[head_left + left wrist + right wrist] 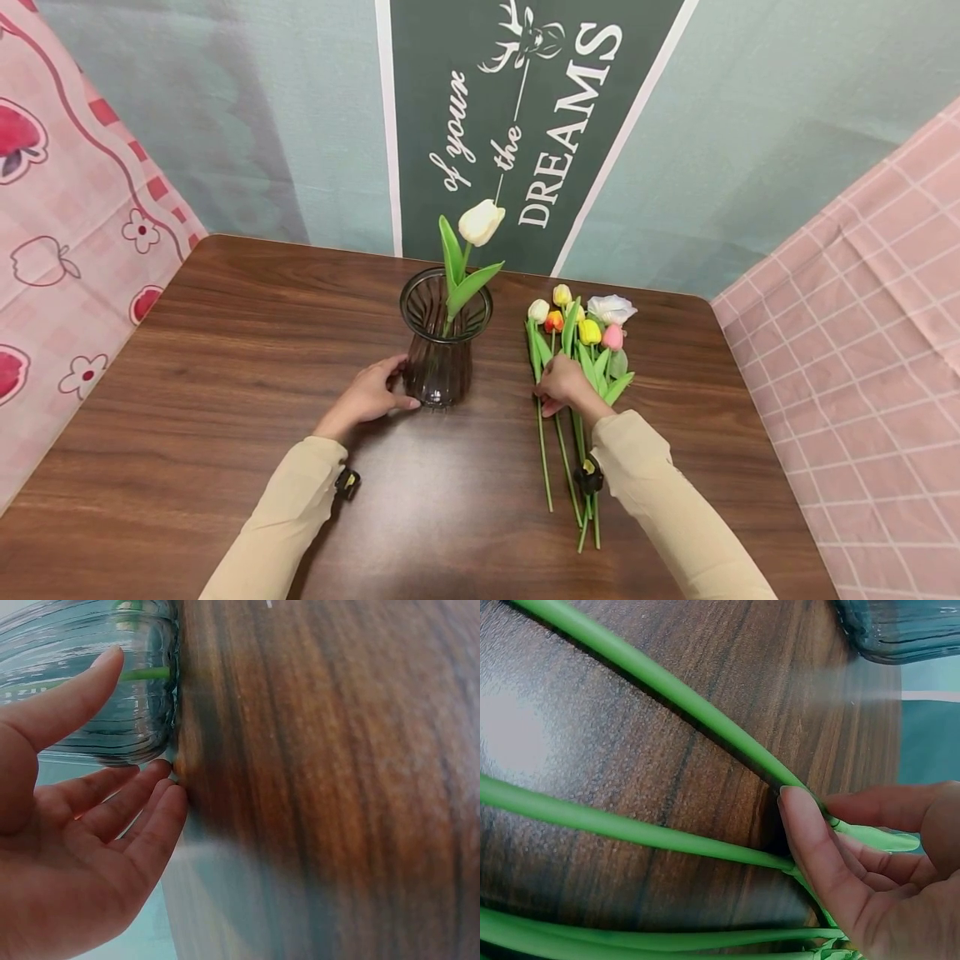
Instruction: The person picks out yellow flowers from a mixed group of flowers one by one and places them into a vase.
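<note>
Currently one flower stem [667,687] is pinched by right grip [566,383]; vase [439,373] is flanked by wide left grip [370,393].

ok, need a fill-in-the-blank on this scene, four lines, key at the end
1. The bloom of the tulip in the vase is coloured ____.
2. The hand at the vase is the person's ____ one.
3. In the head view, the loose flowers lie to the ____ of the vase.
4. The largest word on the dark banner is ____.

Missing words: white; left; right; DREAMS
</note>
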Demonstrator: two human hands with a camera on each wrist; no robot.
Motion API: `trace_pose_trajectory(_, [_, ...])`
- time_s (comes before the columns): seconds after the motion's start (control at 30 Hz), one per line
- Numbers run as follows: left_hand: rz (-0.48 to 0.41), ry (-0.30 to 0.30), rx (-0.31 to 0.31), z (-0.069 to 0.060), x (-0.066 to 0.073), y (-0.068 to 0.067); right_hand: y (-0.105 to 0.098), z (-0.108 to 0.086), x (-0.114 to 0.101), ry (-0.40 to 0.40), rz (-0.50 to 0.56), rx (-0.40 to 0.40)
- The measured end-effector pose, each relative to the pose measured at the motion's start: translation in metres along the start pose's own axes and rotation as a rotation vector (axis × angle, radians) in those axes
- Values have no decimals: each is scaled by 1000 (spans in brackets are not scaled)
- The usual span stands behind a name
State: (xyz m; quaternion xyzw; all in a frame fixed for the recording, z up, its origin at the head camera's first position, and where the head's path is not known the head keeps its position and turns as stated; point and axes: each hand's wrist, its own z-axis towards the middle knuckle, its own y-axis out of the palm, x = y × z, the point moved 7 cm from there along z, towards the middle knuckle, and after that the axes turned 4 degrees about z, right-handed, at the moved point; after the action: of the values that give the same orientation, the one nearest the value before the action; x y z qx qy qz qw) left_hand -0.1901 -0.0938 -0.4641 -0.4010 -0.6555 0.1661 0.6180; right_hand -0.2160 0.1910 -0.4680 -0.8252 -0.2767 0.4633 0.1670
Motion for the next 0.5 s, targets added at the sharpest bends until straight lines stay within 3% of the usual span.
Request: trace_pose_trajectory(0.5, [-20, 27, 14, -1, 2, -1, 2, -4, -2, 7, 17, -30])
